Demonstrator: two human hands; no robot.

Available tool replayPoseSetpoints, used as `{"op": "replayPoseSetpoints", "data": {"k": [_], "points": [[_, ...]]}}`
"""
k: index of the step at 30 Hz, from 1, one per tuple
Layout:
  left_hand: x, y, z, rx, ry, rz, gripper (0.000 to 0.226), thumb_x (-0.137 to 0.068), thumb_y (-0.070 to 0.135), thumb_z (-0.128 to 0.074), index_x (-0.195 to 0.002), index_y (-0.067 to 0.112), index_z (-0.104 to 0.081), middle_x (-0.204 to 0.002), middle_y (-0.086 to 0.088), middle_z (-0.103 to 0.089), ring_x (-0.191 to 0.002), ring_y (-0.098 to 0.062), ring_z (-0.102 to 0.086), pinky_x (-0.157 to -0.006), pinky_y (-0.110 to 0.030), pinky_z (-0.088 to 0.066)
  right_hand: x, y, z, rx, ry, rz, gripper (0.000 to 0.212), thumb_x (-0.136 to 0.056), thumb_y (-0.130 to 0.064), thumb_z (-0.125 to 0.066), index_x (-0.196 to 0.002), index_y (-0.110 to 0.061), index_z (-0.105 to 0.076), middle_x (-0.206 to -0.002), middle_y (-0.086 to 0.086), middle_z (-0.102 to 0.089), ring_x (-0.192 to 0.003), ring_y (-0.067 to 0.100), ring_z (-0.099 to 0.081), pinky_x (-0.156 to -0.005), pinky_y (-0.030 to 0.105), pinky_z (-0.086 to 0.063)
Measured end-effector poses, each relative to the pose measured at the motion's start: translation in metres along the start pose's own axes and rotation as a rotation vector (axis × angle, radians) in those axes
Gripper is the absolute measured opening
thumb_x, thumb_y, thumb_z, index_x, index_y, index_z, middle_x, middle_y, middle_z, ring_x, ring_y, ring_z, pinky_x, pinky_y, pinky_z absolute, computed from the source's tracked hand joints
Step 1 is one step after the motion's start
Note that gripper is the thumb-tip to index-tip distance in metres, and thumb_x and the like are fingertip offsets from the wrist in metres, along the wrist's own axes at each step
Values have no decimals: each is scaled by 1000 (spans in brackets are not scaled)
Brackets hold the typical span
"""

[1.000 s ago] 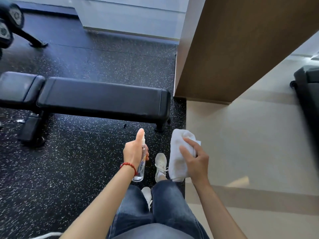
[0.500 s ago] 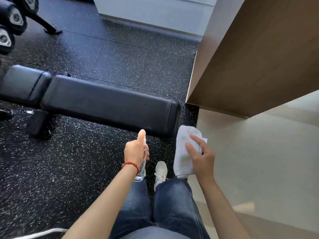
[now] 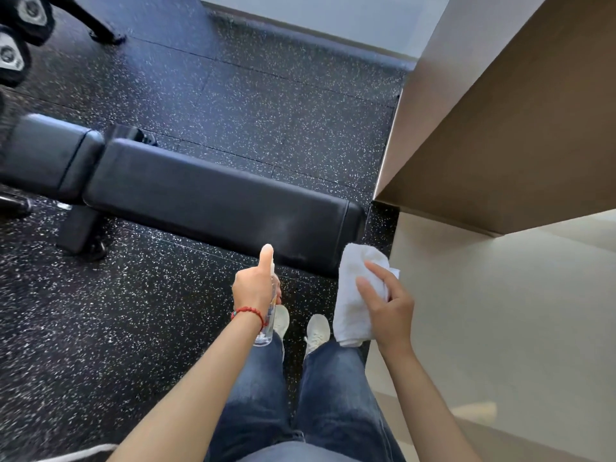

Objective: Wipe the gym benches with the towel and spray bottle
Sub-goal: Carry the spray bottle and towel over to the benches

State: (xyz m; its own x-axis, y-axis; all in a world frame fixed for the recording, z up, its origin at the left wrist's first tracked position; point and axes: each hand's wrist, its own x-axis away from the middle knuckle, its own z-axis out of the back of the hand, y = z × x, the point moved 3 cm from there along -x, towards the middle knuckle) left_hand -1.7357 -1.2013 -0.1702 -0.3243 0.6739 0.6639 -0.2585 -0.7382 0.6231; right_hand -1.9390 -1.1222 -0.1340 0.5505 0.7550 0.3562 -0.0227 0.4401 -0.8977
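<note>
Head view: black bench [image 3: 213, 198] on speckled rubber floor [image 3: 100, 328]; left hand [image 3: 253, 288] grips spray bottle [image 3: 266, 328], right hand [image 3: 386, 305] towel [image 3: 353, 295]

benches: 1 [image 3: 213, 201] (two black pads) | spray bottles: 1 [image 3: 266, 331] | towels: 1 [image 3: 355, 295] | hands: 2, left [image 3: 253, 288], right [image 3: 390, 308] | white shoes: 2 [image 3: 318, 330] | red bracelets: 1 [image 3: 248, 311] | dumbbell ends: 2 [image 3: 11, 58]

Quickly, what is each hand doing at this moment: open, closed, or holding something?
Left hand: closed on the spray bottle, thumb on top.
Right hand: closed on the towel.
</note>
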Motion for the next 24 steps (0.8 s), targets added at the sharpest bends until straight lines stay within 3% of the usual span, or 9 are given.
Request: {"op": "replayPoseSetpoints", "data": {"k": [7, 10, 12, 15, 18, 22, 24], "points": [[-36, 15, 31, 67, -21, 76, 64, -63, 66, -41, -28, 12, -50, -38, -5, -55, -41, -24, -54, -70, -45, -56, -19, -18, -53, 39, -40, 14, 28, -81, -8, -69, -98, -30, -66, -99, -24, -61, -90, -19, -54, -81, 3, -41], [-65, 21, 55, 70, 20, 57, 62, -76, 52, -45, -26, 17, -52, -33, 1, -51, -31, -15, -51, -48, -24, -47, -24, -28, -88, 45, -39, 4, 28, -81, -8, -69, -100, -28, -66, -101, -19, -62, -91, -15, -55, -86, 12, -43], [-87, 24, 76, 64, 32, 33, 63, -82, 49, -47, -26, 19, -53, -31, 4, -50, -26, -8, -47, -40, -19, -39, -26, -33, -114, 39, -18, -26, 28, -81, -8, -69, -101, -27, -66, -101, -16, -63, -94, -5, -57, -88, 20, -44], [-122, 30, 113, 74, 24, 53, 67, -71, 66, -44, -30, 13, -53, -35, -1, -53, -37, -19, -55, -56, -29, -50, -26, -44, -156, 24, 11, -39, 29, -81, -8, -69, -100, -29, -65, -101, -14, -63, -96, 5, -58, -86, 18, -44], [-156, 38, 151, 47, 45, 61, 72, -64, 72, -41, -34, 9, -53, -43, -8, -59, -56, -31, -63, -74, -41, -53, -27, -57, -204, 23, -1, -24, 30, -81, -6, -69, -101, -28, -64, -99, -15, -62, -92, -5, -57, -78, 2, -41], [-188, 48, 190, 89, 24, 80, 62, -64, 63, -43, -31, 12, -55, -37, -4, -55, -41, -23, -56, -62, -37, -53, -25, -75, -261, 41, -46, -3, 29, -81, -7, -69, -102, -27, -64, -99, -19, -61, -93, -14, -54, -79, -1, -40], [-202, 52, 206, 90, 28, 78, 61, -64, 60, -42, -32, 10, -55, -37, -5, -55, -41, -24, -56, -63, -40, -53, -25, -83, -284, 36, -62, -4, 29, -82, -7, -69, -101, -28, -64, -99, -21, -60, -94, -14, -54, -79, -1, -40]]}}
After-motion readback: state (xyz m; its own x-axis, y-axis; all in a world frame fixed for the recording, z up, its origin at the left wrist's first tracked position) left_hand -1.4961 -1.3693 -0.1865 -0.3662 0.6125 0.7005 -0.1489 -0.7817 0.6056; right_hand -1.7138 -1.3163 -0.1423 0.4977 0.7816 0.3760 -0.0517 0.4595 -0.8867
